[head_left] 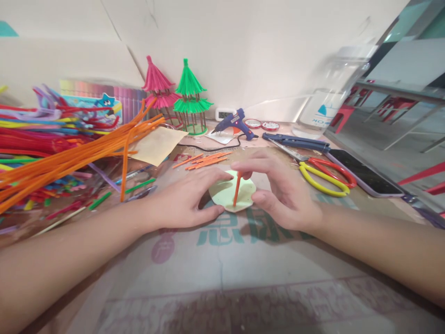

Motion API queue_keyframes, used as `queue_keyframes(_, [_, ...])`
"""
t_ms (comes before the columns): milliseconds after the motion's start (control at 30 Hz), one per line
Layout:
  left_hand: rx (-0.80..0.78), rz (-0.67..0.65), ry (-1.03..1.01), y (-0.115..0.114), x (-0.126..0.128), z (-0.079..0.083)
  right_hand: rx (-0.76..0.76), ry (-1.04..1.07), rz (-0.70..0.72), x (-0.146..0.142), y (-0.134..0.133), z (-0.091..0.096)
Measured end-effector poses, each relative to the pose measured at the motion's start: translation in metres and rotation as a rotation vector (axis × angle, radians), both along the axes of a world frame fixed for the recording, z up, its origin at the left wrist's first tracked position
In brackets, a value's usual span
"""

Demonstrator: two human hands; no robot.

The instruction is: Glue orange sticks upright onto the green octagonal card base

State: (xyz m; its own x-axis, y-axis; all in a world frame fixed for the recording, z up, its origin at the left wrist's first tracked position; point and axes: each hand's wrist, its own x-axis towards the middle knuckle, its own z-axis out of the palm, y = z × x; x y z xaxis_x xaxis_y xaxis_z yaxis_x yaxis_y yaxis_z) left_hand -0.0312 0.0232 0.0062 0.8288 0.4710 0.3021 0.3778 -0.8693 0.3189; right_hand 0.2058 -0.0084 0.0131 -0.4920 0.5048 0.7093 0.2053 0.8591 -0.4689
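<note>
A: Grip?
B: Right hand half open, fingertips at top of orange stick, thumb clear; pinched or just steadied, can't tell. Left hand loosely spread, braced at rim of pale green disc.
A: Stick where?
B: On disc, toward near edge, almost upright, slight lean.
A: Advice?
B: Pin disc flat, square stick up, avoid side load.
A: Surface, room?
B: Printed plastic sheet below, cut orange pieces just beyond, then glue gun, white wall. Off right: red stools near table.
</note>
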Motion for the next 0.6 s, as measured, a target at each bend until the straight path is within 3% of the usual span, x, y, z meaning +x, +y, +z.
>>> queue_keyframes(200, [0.012,0.0,0.018,0.0,-0.001,0.001,-0.045,0.035,-0.01,0.0,-0.001,-0.002])
queue_keyframes(400, [0.041,-0.046,0.002,0.001,0.001,0.001,-0.318,0.141,-0.179,-0.001,0.01,-0.012])
queue_keyframes(600, [0.06,0.11,0.014,0.003,0.002,-0.002,-0.492,0.009,-0.263,-0.002,0.023,-0.022])
